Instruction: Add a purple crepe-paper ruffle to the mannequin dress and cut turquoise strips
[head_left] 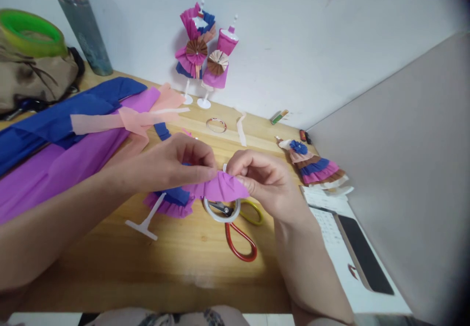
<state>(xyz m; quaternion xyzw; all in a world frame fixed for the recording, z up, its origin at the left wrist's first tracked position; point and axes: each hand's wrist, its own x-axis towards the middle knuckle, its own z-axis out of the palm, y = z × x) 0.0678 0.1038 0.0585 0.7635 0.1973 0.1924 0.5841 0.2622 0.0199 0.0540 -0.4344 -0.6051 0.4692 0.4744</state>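
Observation:
Between my two hands is a gathered strip of purple crepe paper [223, 188], held up above the table. Thumb and fingers of my left hand [187, 162] pinch its upper left edge. At its right end my right hand [259, 179] pinches the paper in the same way. Directly below lie a white roll of tape [222, 218] and scissors with one red handle [240, 247] and one yellow handle. To the left, partly hidden under my left hand, a blue and purple ruffled paper dress [172, 203] lies with a white stand [145, 225] sticking out.
Blue [73, 110] and purple crepe sheets [66, 169] spread across the left. Two dressed mini mannequins [194, 52] stand by the wall. A bangle [216, 125] lies mid-table; a layered paper dress [317, 167] lies at right. A bottle [86, 32] and green tape roll [33, 32] stand back left.

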